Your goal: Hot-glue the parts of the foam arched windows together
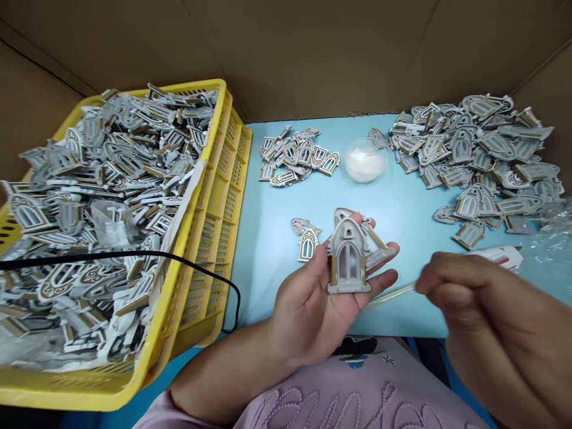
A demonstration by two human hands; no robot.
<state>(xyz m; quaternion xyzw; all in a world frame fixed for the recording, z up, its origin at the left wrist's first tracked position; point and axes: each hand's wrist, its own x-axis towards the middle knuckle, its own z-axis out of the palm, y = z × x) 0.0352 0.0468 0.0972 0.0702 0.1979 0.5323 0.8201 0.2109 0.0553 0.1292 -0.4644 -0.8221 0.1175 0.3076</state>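
Small grey-and-white arched window pieces with tan edges lie on the palm and fingers of my left hand (313, 304). The front arched window piece (349, 262) stands upright under my thumb; at least one more is partly hidden behind it. To the right, my right hand (469, 304) is blurred, its fingers closed in a pinch. Whatever they hold, if anything, is hidden. A thin pale stick (393, 295) runs between the two hands up to the right fingers; I cannot tell whether it is held. Two loose window pieces (307, 244) lie left of my left hand.
On the left stands a yellow crate (214, 196) heaped with window pieces, a black cable (179, 257) across it. A small pile (295, 155), a clear bowl of white material (364, 162) and a large pile (478, 149) line the back. A white-and-red tool (503, 256) lies at right.
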